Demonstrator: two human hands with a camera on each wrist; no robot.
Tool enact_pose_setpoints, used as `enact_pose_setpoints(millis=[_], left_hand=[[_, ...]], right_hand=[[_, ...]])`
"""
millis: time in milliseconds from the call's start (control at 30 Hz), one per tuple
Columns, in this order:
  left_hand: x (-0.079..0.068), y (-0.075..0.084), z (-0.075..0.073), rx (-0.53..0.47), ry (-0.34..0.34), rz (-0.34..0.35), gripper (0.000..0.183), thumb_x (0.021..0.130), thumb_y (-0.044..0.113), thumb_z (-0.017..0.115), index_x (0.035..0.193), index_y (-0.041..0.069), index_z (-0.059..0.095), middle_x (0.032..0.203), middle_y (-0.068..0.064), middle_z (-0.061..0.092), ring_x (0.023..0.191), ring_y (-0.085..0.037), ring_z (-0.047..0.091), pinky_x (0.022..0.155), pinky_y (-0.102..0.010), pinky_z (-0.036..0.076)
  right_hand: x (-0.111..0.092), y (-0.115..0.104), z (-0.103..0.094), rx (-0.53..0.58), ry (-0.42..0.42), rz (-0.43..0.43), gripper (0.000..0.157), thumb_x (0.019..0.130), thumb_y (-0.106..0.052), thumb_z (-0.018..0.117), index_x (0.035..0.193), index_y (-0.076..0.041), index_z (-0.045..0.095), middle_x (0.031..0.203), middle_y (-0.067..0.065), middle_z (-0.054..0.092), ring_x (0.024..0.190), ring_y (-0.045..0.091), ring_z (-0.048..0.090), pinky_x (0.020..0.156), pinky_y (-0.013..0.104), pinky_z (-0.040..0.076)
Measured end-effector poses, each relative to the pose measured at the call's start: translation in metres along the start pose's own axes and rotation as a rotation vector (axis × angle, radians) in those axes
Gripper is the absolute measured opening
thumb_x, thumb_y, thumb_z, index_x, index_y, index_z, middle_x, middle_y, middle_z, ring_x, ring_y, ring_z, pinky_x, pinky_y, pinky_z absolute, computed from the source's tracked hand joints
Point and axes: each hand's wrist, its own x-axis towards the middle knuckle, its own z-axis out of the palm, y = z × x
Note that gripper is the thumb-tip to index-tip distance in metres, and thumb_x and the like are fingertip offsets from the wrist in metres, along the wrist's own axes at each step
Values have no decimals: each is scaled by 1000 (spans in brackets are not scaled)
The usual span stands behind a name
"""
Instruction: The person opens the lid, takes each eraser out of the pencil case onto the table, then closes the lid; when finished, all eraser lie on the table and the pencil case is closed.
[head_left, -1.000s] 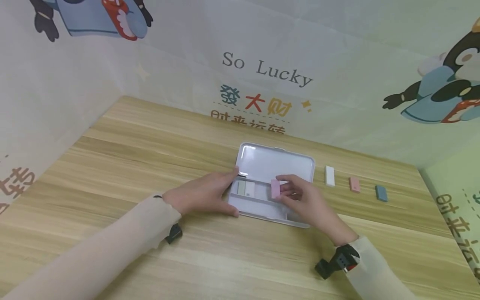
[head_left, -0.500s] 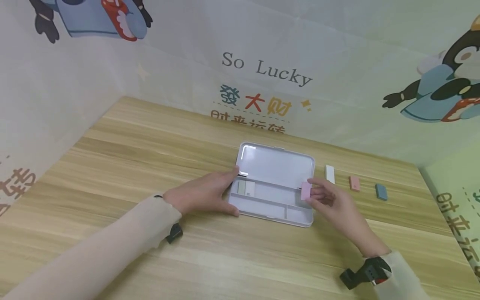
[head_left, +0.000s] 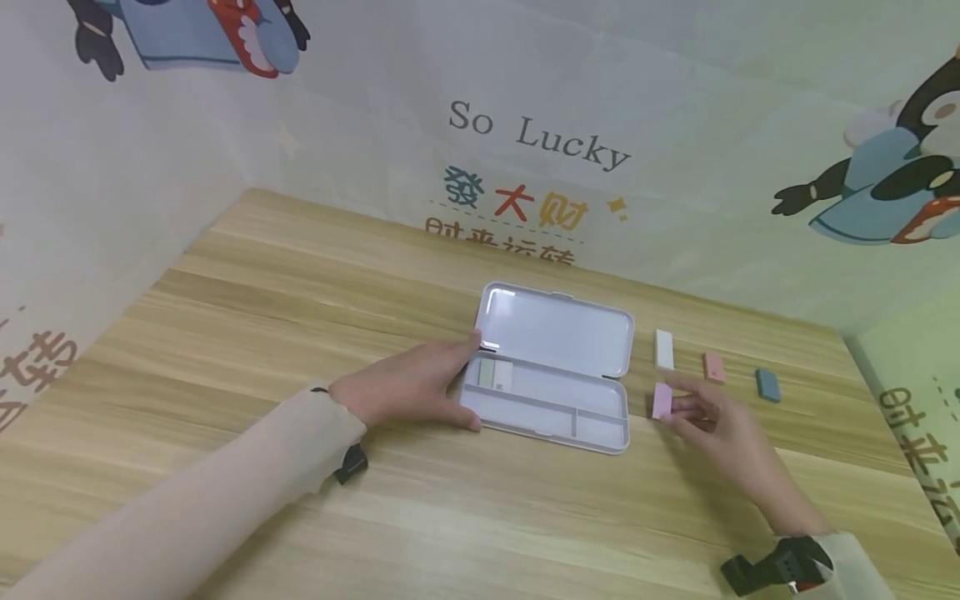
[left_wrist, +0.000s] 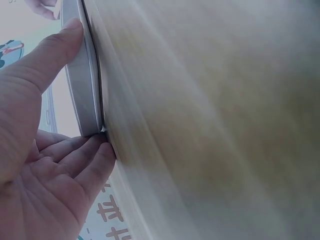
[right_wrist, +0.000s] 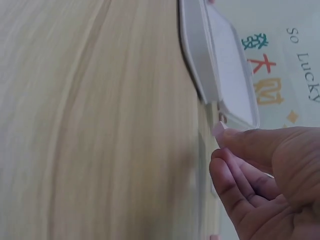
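A white pencil case (head_left: pixel 525 412) lies on the table with its lid (head_left: pixel 555 329) tipped back. My left hand (head_left: pixel 408 383) grips the case's left end, thumb along the near side and fingers around the back; the left wrist view shows the thumb (left_wrist: pixel 55 50) against its side wall. Just right of the case, my right hand (head_left: pixel 727 429) pinches a lilac eraser (head_left: pixel 662 401) between thumb and fingertips. In the right wrist view most of that eraser (right_wrist: pixel 219 129) is hidden by the thumb. A green-and-white eraser (head_left: pixel 496 375) lies at the left of the case's rear compartment.
Behind and right of my right hand, a white eraser (head_left: pixel 663 350), a pink eraser (head_left: pixel 714 367) and a blue eraser (head_left: pixel 768 385) are set out in a row on the wooden table (head_left: pixel 300 292). A printed cloth (head_left: pixel 360 125) hangs behind the table.
My right hand has carried the lilac eraser rightwards, from over the case's rear compartment to beyond its right end. The left hand stays at the case.
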Motion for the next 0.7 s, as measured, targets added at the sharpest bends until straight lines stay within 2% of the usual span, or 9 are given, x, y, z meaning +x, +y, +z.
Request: enact_pose_setpoints(millis=[267, 533, 700], left_hand=[[0, -1, 0, 18, -2, -4, 116, 85, 39, 88, 166, -1, 15, 168, -15, 39, 146, -24, 50, 125, -42, 40], [0, -2, 1, 18, 0, 4, 117, 85, 40, 88, 166, -1, 15, 169, -15, 38, 148, -25, 49, 126, -42, 39], [0, -2, 1, 18, -1, 9, 117, 85, 41, 87, 167, -1, 14, 170, -16, 34, 152, -26, 44, 127, -42, 37]], right_hand=[[-3, 11, -3, 3, -50, 4, 43, 88, 6, 78, 128, 12, 65, 100, 21, 76, 82, -3, 67, 73, 15, 59], [-3, 15, -1, 37, -60, 6, 42, 88, 9, 76, 128, 16, 63, 102, 22, 73, 85, -11, 60, 76, 11, 57], [-3, 18, -2, 1, -62, 5, 42, 87, 8, 77, 126, 15, 65, 101, 20, 73, 84, -5, 62, 75, 12, 57]])
